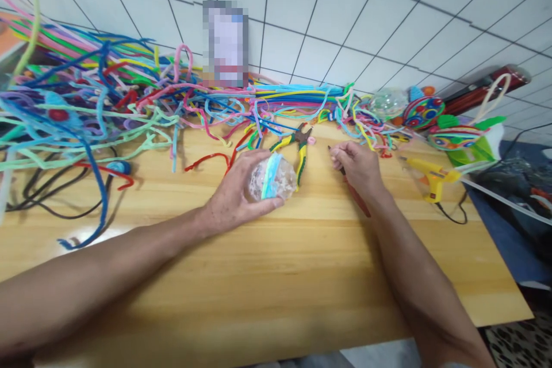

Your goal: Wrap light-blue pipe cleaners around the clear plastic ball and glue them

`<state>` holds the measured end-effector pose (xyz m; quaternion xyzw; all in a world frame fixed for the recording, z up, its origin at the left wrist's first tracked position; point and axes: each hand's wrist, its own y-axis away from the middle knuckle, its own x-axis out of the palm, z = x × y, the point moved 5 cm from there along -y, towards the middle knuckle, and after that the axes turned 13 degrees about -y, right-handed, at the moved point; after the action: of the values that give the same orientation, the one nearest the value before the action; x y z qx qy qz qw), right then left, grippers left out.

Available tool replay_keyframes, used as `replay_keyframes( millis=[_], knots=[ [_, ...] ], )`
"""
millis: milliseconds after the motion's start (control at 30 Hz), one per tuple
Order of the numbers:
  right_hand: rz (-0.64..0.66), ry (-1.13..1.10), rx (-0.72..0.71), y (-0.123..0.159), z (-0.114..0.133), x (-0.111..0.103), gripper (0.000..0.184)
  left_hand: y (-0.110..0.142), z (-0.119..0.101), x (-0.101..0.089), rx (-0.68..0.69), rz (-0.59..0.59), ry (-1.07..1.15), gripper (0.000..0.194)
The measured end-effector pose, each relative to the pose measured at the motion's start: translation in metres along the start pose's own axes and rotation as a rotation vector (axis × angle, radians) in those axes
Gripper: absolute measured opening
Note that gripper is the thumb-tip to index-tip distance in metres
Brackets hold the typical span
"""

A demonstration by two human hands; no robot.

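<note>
My left hand [235, 192] is wrapped round a clear ball [285, 179] banded with light-blue and pale-green pipe cleaner. My right hand [357, 169], fingers pinched together, holds a slim tool [361, 205] with a dark tip and a dark red end; its exact kind cannot be made out. Behind the ball lie pliers [301, 155] with yellow-and-green handles, jaws pointing away from me and partly hidden by the ball. A small pink piece [311, 140] rests beside the jaws. Red pipe cleaners [211, 155] lie just beyond my left hand.
Tangled pipe cleaners [99, 92] heap up along the tiled wall, thickest at the left. A yellow glue gun [433, 175] sits right of my right arm, with its cord. Decorated balls [425, 110] and another clear ball [388, 102] stand at the back right. Black cable [47, 201] loops at left.
</note>
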<state>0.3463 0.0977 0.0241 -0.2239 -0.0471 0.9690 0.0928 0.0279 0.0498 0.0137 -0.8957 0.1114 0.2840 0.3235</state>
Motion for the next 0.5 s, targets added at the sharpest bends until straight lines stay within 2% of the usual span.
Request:
replay_keyframes(
  millis=[133, 233, 367, 500],
  knots=[
    [-0.079, 0.055, -0.063, -0.002, 0.004, -0.016, 0.015, 0.0, 0.0, 0.0, -0.006, 0.003, -0.003, 0.08],
    [-0.104, 0.079, -0.09, -0.008, 0.005, -0.038, 0.012, -0.001, 0.0, -0.001, -0.004, 0.01, -0.004, 0.079],
    [-0.169, 0.176, 0.019, -0.01, -0.011, -0.08, 0.013, -0.002, -0.001, -0.002, -0.009, 0.038, -0.009, 0.078],
    [-0.222, 0.482, 0.142, 0.005, -0.042, -0.123, 0.022, -0.002, -0.001, -0.002, -0.006, 0.037, -0.025, 0.078]
  ],
)
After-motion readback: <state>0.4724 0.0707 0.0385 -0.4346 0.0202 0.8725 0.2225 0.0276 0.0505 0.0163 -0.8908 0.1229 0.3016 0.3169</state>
